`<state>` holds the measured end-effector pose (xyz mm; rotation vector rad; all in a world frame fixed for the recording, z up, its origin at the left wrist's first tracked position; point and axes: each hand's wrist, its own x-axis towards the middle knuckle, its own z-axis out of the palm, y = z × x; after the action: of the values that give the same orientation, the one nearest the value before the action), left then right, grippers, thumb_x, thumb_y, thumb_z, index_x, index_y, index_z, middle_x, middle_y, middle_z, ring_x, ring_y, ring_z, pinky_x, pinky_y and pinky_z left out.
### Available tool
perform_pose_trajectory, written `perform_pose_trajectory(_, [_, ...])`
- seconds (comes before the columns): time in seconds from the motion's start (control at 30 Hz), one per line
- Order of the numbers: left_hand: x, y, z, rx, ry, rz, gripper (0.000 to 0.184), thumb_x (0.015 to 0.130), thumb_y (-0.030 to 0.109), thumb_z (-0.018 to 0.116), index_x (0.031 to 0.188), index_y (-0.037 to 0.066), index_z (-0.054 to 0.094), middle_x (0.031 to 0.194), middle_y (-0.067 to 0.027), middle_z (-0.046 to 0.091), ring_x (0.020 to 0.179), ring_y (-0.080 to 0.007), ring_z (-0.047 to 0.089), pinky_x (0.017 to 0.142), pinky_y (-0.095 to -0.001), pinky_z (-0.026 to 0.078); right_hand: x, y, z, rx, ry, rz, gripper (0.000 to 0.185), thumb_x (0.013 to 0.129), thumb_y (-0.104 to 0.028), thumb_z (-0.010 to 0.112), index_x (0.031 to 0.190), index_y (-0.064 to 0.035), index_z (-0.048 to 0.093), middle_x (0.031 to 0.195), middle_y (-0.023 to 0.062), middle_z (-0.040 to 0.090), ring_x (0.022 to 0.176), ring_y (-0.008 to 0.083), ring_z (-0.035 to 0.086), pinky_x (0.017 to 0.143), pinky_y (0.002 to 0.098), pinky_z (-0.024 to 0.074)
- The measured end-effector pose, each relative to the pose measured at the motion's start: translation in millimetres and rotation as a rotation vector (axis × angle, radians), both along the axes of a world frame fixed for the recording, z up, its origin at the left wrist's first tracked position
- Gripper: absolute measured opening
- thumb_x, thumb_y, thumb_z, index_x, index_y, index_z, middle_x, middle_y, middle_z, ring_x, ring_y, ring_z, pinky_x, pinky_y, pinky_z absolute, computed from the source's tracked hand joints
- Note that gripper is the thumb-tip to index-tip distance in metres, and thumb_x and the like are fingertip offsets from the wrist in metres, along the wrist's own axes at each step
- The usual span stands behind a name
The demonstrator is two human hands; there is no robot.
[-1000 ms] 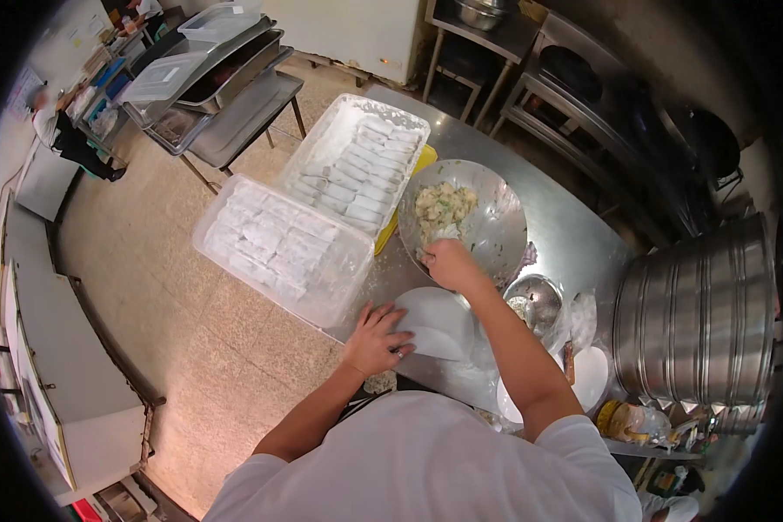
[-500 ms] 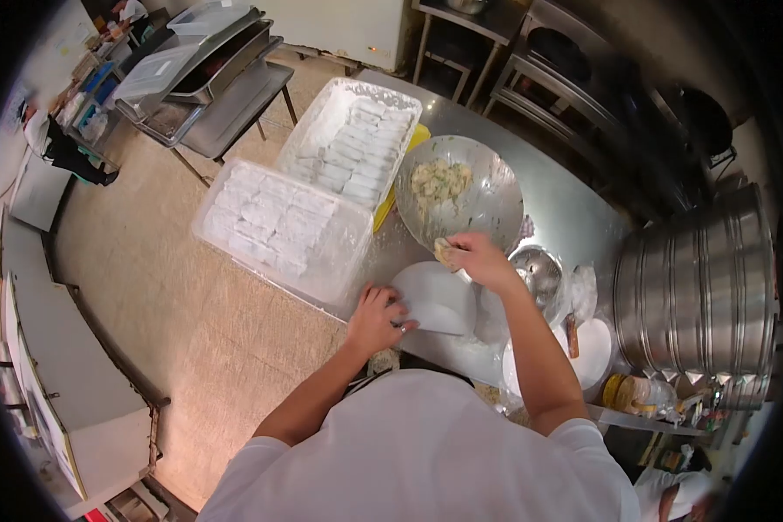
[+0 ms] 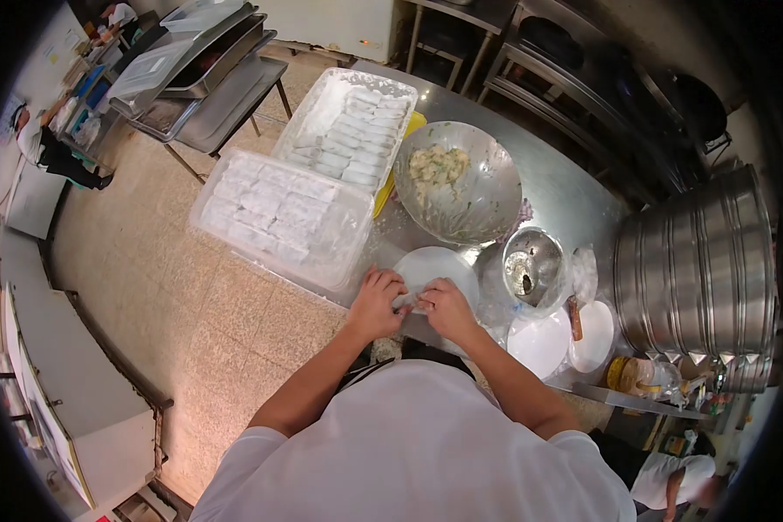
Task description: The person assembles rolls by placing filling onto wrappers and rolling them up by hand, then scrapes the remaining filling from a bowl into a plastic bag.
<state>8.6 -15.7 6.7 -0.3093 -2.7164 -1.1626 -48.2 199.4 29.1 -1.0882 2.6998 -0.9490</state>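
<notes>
My left hand [image 3: 377,303] and my right hand [image 3: 446,308] meet at the near edge of a stack of round white wrapper sheets [image 3: 440,264]. Both hands are closed, fingertips pinching the edge of a thin white wrapper [image 3: 408,300] between them. Any filling inside it is hidden by my fingers. Just beyond the stack stands a wide steel bowl [image 3: 487,204] with a pale filling flecked with green [image 3: 438,167] heaped on its far side. White rolls [image 3: 274,209] lie in rows in a plastic tub [image 3: 344,261] to the left.
Behind it sits a second tub [image 3: 317,104] of rolls. On the right are a smaller steel bowl [image 3: 533,268], white plates [image 3: 539,344], a brown-handled tool [image 3: 575,318] and tall stacked steamers [image 3: 692,270]. Two other people [image 3: 35,139] work at far left; another person [image 3: 670,483] is at lower right.
My right hand, which held a lump of filling over the wrappers, has come down and left to join my left hand. The filling has left its fingers; both hands now grip the wrapper's near edge.
</notes>
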Motion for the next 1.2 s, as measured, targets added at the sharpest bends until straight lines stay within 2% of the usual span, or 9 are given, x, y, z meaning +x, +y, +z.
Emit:
perform_pose_trajectory(0.13, [-0.7,0.1,-0.5,-0.003,0.018,-0.006,0.035,0.075,0.016,0.087,0.106,0.007,0.071,0.122,-0.009,0.061,0.129,-0.0317,0.056,0.129,-0.0576,0.03,4.8,3.6,12.8,0.145,0.017,0.009,0.015,0.088,-0.009,0.073,0.098,-0.0052,0.082,0.102,0.0128,0.071,0.108,0.0319,0.063,0.099,0.0434,0.0507])
perform_pose_trajectory(0.23, [-0.6,-0.1,-0.5,-0.019,0.022,-0.005,0.036,0.075,0.016,0.088,0.106,0.007,0.072,0.122,-0.009,0.061,0.129,-0.0319,0.056,0.129,-0.0576,0.031,1.8,9.0,5.8,0.076,0.03,0.014,0.014,0.087,-0.009,0.074,0.098,-0.0042,0.082,0.099,0.0141,0.069,0.105,0.0337,0.064,0.097,0.0452,0.0525])
perform_pose_trajectory(0.33, [-1.4,-0.3,-0.4,-0.002,0.004,-0.018,0.037,0.075,0.016,0.089,0.106,0.007,0.071,0.121,-0.009,0.061,0.128,-0.0323,0.056,0.128,-0.0576,0.032,6.1,15.0,-1.3,0.009,-0.046,-0.159,0.013,0.087,-0.009,0.075,0.097,-0.0041,0.081,0.097,0.0152,0.069,0.104,0.0366,0.065,0.095,0.0474,0.0538])
perform_pose_trajectory(0.43, [-1.9,0.1,-2.0,0.008,0.034,-0.016,0.038,0.075,0.017,0.09,0.105,0.007,0.07,0.119,-0.0086,0.061,0.127,-0.0328,0.056,0.128,-0.0578,0.032,5.7,27.7,-3.5,0.039,-0.029,-0.137,0.011,0.086,-0.008,0.076,0.096,-0.0034,0.08,0.097,0.0166,0.069,0.099,0.0391,0.067,0.09,0.0493,0.0561])
perform_pose_trajectory(0.73, [-2.1,-0.2,-2.0,0.029,0.018,-0.018,0.039,0.074,0.015,0.091,0.105,0.007,0.069,0.12,-0.0109,0.063,0.125,-0.0366,0.058,0.127,-0.06,0.032,7.0,45.8,0.3,-0.052,-0.227,-0.251,0.015,0.086,-0.001,0.071,0.098,-0.0004,0.08,0.098,0.02,0.073,0.095,0.0424,0.07,0.086,0.0498,0.0589])
perform_pose_trajectory(0.83, [-2.0,0.7,-1.8,0.062,0.034,-0.022,0.04,0.073,0.014,0.091,0.105,0.007,0.069,0.121,-0.0118,0.063,0.125,-0.0375,0.057,0.127,-0.0597,0.032,5.7,50.9,1.5,-0.047,-0.141,-0.208,0.018,0.088,0.002,0.07,0.1,-0.0013,0.083,0.094,0.021,0.074,0.088,0.0415,0.072,0.079,0.047,0.0589])
perform_pose_trajectory(0.93, [-1.7,1.3,-1.5,0.031,0.031,-0.014,0.038,0.074,0.015,0.09,0.104,0.008,0.069,0.12,-0.009,0.063,0.126,-0.0336,0.057,0.128,-0.0593,0.032,-1.2,54.5,-6.1,-0.045,-0.203,-0.259,0.02,0.086,0.004,0.069,0.098,-0.0023,0.083,0.095,0.0211,0.074,0.09,0.0418,0.072,0.08,0.047,0.0586])
perform_pose_trajectory(1.1, [-2.4,1.5,-1.9,0.037,0.026,-0.021,0.04,0.073,0.013,0.091,0.106,0.007,0.068,0.121,-0.0111,0.063,0.125,-0.036,0.057,0.127,-0.0607,0.031,-0.8,57.1,10.7,0.061,-0.166,-0.257,0.02,0.084,-0.006,0.076,0.103,-0.0012,0.081,0.1,0.0205,0.074,0.095,0.0407,0.072,0.083,0.0478,0.0593])
perform_pose_trajectory(1.2, [-1.1,0.6,-2.8,0.039,0.029,-0.026,0.042,0.073,0.012,0.091,0.107,0.007,0.067,0.121,-0.012,0.063,0.125,-0.0373,0.057,0.127,-0.0609,0.031,9.8,41.6,16.3,0.127,-0.045,-0.256,0.035,0.081,-0.02,0.086,0.111,-0.0026,0.079,0.11,0.0186,0.073,0.101,0.0396,0.071,0.088,0.0484,0.0594])
